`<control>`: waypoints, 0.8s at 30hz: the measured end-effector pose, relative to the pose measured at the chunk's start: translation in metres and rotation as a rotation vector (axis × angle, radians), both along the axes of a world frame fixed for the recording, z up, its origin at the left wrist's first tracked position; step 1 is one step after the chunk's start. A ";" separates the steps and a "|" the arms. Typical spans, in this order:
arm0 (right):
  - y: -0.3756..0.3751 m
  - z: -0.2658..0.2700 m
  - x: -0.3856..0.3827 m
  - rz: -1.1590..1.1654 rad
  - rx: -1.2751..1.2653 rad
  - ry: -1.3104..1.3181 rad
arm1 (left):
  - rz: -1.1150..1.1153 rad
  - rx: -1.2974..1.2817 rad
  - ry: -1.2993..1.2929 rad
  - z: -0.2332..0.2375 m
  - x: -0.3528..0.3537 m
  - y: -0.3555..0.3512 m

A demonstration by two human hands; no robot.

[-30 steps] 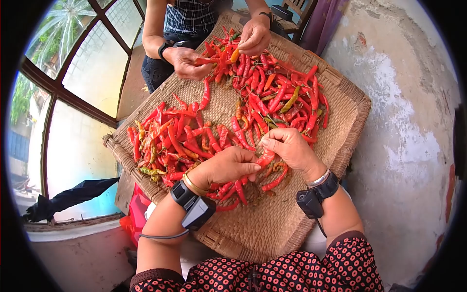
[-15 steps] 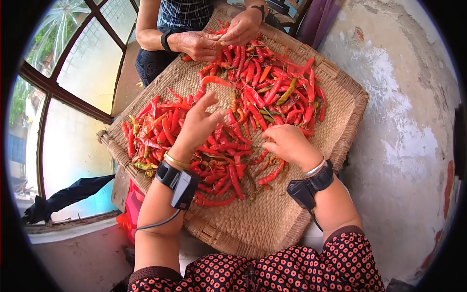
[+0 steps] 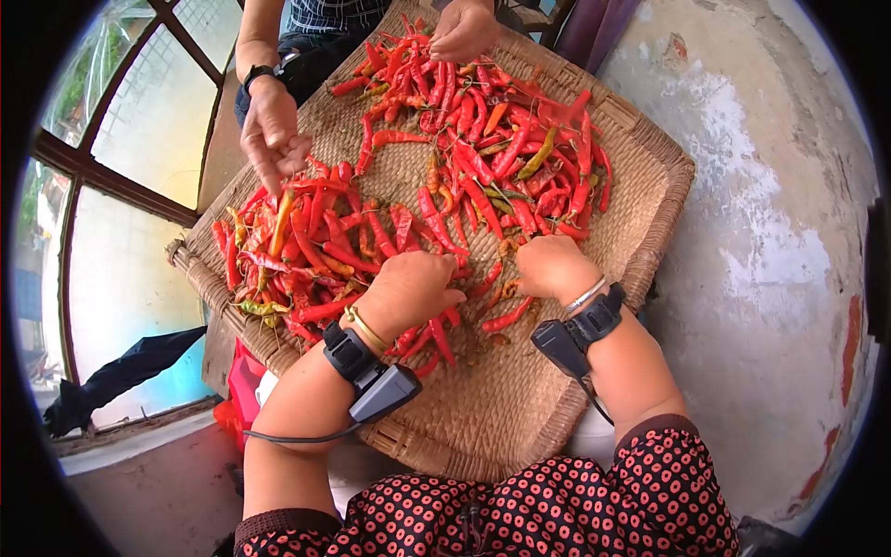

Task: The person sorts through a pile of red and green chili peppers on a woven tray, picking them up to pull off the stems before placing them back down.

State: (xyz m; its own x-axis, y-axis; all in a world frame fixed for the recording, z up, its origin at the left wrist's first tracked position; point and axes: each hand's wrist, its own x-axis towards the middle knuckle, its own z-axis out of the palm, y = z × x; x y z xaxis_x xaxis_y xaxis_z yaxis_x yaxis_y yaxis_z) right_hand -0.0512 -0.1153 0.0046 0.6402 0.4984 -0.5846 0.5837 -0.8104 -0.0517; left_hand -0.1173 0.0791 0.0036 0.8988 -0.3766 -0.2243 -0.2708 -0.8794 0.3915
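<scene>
Red chilli peppers (image 3: pixel 320 237) lie heaped in a shallow woven basket (image 3: pixel 483 408). My left hand (image 3: pixel 408 292) is over the lower part of the left heap, back of the hand up, with its fingers curled down. Its fingertips are hidden, so what it grips does not show. My right hand (image 3: pixel 557 269) is closed at the lower edge of the right heap (image 3: pixel 520 176), its fingertips beside some shrivelled brownish chillies (image 3: pixel 506 292). Whatever lies between its fingers is hidden. A single red chilli (image 3: pixel 508 316) rests on the weave between my hands.
Across the basket, a person's hand (image 3: pixel 274 139) drops towards the left heap at a yellow-orange chilli (image 3: pixel 281 223). That person's other hand (image 3: pixel 464 32) is above the far chillies. A window (image 3: pixel 130 269) stands at left, a plastered wall (image 3: pixel 752 232) at right, and a dark folded umbrella (image 3: pixel 130 381) at lower left.
My left hand has come down and towards me onto the chillies, its fingers now curled. My right hand stays close to its place. The other person's hands have parted, one moving to the left heap.
</scene>
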 end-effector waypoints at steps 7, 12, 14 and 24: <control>-0.007 0.006 0.008 -0.036 0.491 -0.040 | -0.022 -0.185 0.008 -0.007 0.004 0.001; -0.003 0.019 0.008 -0.112 0.826 0.132 | -0.028 -0.519 -0.035 -0.010 0.006 -0.008; -0.002 0.021 0.006 -0.148 0.877 0.204 | -0.048 -0.599 -0.149 -0.013 0.004 -0.011; -0.003 0.018 0.010 -0.589 1.259 0.402 | 0.284 -0.914 0.685 0.000 0.013 0.001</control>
State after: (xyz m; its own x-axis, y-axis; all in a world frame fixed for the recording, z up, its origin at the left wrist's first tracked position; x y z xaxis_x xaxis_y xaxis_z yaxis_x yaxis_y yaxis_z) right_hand -0.0411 -0.1183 0.0228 0.8313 0.5348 -0.1513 -0.0378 -0.2171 -0.9754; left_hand -0.1044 0.0801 0.0040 0.7734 -0.4534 -0.4431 0.4013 -0.1909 0.8958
